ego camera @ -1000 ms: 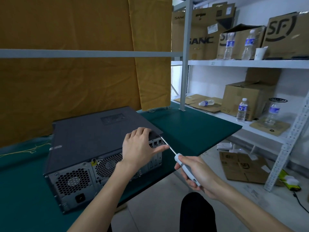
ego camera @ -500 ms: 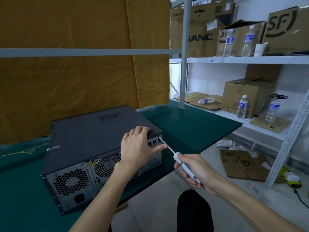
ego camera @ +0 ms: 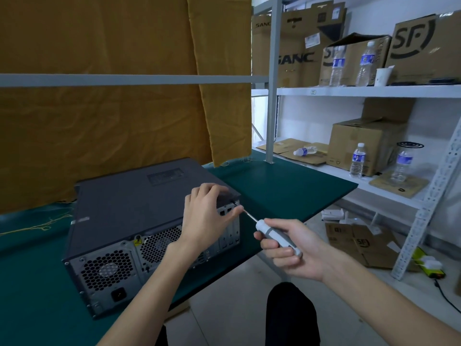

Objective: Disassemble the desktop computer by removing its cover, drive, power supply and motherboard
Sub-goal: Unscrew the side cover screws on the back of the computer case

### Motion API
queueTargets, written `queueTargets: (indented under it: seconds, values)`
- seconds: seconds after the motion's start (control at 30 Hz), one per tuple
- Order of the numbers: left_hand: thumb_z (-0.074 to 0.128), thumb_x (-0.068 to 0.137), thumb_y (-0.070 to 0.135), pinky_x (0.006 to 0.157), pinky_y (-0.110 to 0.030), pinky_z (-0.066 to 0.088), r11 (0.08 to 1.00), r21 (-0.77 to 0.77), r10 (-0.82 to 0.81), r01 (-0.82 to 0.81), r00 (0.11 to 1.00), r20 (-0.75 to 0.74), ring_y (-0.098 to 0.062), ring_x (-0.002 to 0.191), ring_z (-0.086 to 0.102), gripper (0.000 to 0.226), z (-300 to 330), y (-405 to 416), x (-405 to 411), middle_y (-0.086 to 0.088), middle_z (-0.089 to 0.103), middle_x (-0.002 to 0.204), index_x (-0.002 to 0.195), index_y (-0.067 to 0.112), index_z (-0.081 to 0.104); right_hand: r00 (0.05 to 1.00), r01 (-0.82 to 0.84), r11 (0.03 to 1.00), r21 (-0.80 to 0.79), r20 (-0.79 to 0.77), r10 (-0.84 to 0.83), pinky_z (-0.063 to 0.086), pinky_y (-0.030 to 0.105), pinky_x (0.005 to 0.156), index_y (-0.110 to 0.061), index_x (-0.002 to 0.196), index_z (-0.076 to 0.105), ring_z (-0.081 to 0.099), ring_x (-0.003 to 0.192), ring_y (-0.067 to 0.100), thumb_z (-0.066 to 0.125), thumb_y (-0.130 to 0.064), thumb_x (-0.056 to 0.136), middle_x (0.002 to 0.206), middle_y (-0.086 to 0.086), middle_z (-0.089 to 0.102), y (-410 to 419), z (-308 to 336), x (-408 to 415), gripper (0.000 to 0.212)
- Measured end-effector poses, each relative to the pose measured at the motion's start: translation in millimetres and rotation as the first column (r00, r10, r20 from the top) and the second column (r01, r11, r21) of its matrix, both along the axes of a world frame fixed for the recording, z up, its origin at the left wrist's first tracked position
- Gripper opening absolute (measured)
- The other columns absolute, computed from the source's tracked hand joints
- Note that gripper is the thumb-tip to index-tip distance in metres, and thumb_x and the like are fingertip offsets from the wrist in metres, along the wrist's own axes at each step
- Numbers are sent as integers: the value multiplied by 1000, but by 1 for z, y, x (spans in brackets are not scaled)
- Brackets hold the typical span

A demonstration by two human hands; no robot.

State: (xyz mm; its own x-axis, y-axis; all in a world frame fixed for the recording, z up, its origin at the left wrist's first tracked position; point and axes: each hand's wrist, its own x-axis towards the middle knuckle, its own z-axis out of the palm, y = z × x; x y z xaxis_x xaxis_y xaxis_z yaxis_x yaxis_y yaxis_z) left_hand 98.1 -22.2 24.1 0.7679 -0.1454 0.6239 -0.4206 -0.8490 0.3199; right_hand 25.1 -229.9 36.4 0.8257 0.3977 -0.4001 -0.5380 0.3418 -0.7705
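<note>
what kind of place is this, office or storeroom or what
Most likely a storeroom or warehouse corner used as a repair bench: white metal shelving stacked with cardboard shipping boxes, a green work table, and flattened cartons on the floor.

Shelf boxes read "SF" (ego camera: 411, 38) and "SANC" (ego camera: 295, 58).
</note>
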Motion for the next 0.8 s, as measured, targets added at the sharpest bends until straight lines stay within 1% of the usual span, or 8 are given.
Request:
queueTargets:
  seconds: [0.07,0.17,0.3,0.47,0.53,0.63,0.7,0.8]
  values:
    - [68,93,43,85,-28,43,978,-198,-49,63,996,73,-7,95,53,15,-3,-5,-11,14,60,99,98,29,67,1000,6,996,-87,29,-3,20,16,32,0,95,59,32,36,6,47,-32,106,62,3,42,3,3,-1,36]
    - [59,96,46,60,-22,47,899,-436,-109,43,986,-127,-5,70,62,28,-9,-18,-24,9,66,71,78,26,66,991,51,941,-334,137,-5,23,18,34,-2,99,60,34,39,7,45,-38,107,61,2,48,11,6,-1,40]
    - [57,100,49,73,-34,63,507,-840,-579,-193,645,-498,-21,83,77,50,2,-33,-22,-12,78,88,100,1,72,971,131,827,-547,241,6,25,20,35,-8,93,60,35,39,8,45,-42,106,58,-2,49,17,10,-2,39]
    - [62,101,22,58,-25,59,147,-920,-649,-362,667,-367,-17,73,77,29,6,-53,-15,-13,78,85,104,-7,69,803,443,120,-888,453,387,33,30,49,-18,74,46,48,56,13,44,-43,103,70,-2,52,29,13,-2,39]
    - [57,103,13,56,-23,58,51,-925,-695,-375,652,-303,-15,69,76,23,7,-55,-14,-13,78,81,100,-7,67,832,344,389,-854,470,296,42,27,46,-14,81,52,55,51,15,51,-42,101,68,2,55,24,19,-1,34]
    - [46,108,11,61,-24,60,-71,-925,-772,-374,607,-186,-14,70,75,24,9,-53,-14,-12,77,83,103,-6,62,983,19,932,-361,176,48,50,27,41,-3,112,57,62,52,18,55,-34,103,78,12,64,11,28,-3,32]
    - [42,109,12,64,-26,61,-101,-915,-803,-390,575,-157,-16,72,75,26,9,-51,-15,-12,77,88,112,-7,60,998,-31,989,-147,45,38,41,19,34,0,116,57,53,45,11,56,-27,102,79,11,66,5,26,-4,30]
    - [51,106,16,68,-29,61,2,-921,-777,-389,580,-246,-21,83,77,29,7,-52,-14,-18,77,97,115,-10,61,936,79,725,-685,300,182,32,22,34,-3,100,59,44,37,11,58,-19,97,72,8,69,13,17,-3,17]
